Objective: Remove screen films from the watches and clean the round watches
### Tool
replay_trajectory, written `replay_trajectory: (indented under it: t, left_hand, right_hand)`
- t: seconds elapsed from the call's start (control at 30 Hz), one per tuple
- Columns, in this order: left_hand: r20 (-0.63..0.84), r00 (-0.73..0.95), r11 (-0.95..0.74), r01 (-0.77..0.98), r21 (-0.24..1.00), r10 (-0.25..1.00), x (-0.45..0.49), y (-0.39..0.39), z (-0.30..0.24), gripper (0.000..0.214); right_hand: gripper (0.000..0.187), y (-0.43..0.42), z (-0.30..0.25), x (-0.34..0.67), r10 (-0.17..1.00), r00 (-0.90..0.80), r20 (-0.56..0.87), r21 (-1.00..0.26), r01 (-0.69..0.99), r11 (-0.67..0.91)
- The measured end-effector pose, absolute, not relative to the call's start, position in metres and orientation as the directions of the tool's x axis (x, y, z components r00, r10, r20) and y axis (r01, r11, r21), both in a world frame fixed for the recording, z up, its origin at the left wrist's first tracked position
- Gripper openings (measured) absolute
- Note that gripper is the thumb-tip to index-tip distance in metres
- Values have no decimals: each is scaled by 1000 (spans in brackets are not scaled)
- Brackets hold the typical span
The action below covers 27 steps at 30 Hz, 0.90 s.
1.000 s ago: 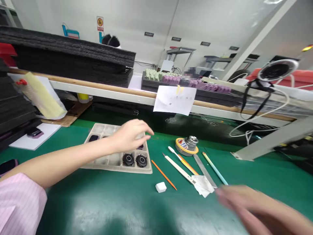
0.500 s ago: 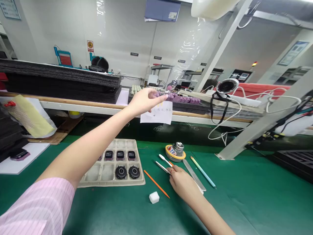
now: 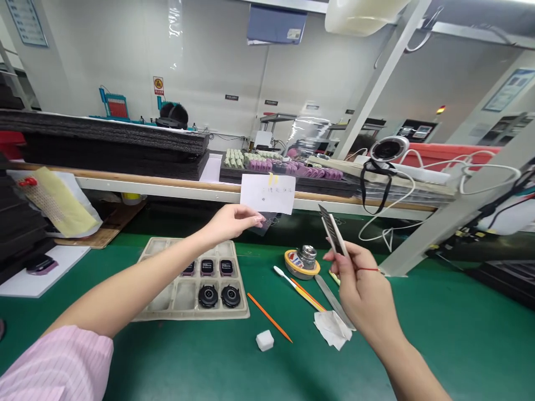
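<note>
My left hand (image 3: 234, 224) is closed in a pinch in front of the shelf's lower edge. A thin clear plastic piece (image 3: 267, 224) hangs from its fingertips; its exact kind is hard to make out. My right hand (image 3: 359, 273) grips a utility knife (image 3: 333, 229), its dark segmented blade pointing up and left. Below my left arm lies a beige compartment tray (image 3: 244, 312) with purple-edged square watch pieces (image 3: 226, 267) and round black watch backs (image 3: 230, 296). On the green mat near my right hand are a white-and-yellow toothbrush (image 3: 298, 287), a crumpled wipe (image 3: 333, 328) and a metal ruler-like strip (image 3: 332, 298).
An orange stick (image 3: 270, 317) and a white cube (image 3: 264, 340) lie on the mat. Behind them stands a yellow tape roll (image 3: 298, 271) with a metal-capped jar on it. A shelf (image 3: 200, 189) with a foam tray of purple and pale pieces (image 3: 261, 165) crosses the back.
My left hand has come down from the purple pieces on the shelf, with the clear piece in its fingers. My right hand has lifted the utility knife off the mat, uncovering the wipe.
</note>
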<state>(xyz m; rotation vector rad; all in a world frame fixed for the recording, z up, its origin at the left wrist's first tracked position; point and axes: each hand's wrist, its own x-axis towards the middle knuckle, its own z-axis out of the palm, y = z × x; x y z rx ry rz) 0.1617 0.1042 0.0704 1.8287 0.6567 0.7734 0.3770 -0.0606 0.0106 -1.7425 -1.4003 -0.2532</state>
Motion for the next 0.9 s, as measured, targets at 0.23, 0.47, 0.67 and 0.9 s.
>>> replay_trajectory:
  t: [0.23,0.47,0.67,0.9]
  left_hand:
    - [178,629,-287,75,955,757,152,97,47,33]
    - [173,569,-255,67,965,804,150,96,45,26]
    - [250,542,-349,86,933,802,147,93,43,20]
    - [397,479,-516,144,844,783,150,86,46,11]
  right_hand:
    - [29,-45,19,348,564,3,826,-98,985,139]
    - [39,-30,29,348,551,-56,832,65,998,3]
    - [36,-31,38,346,533,-161,831,240,967,-81]
    - [36,-27,50,326,601,-201,774,351,925,-144]
